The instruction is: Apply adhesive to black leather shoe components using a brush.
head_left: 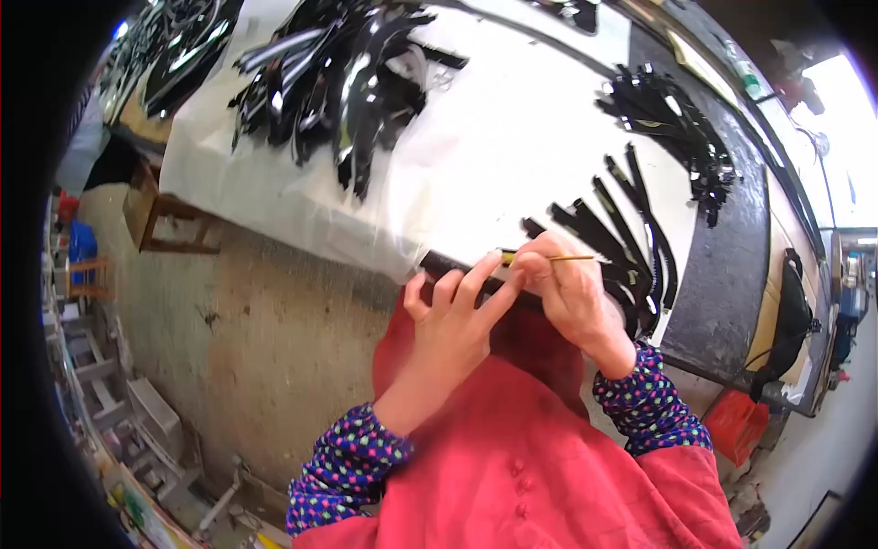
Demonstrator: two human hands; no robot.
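Gripping a thin yellow stick (pixel 576 258) in the right hand (pixel 572 297), pinched between thumb and fingertips, with one end sticking out to the right. Resting the left hand (pixel 450 325) just beside it, fingers bent and spread over a dark strip (pixel 441 263) along the near edge of the white-covered table (pixel 512 137); cannot tell whether pinching the strip or only pressing on it. Lying beneath the left fingertips, partly hidden by both hands. Showing black strips (pixel 590 229) fanned out just beyond and beside the right hand. As for labels, showing green on a bottle (pixel 750 84) at the far right, too small and blurred to read.
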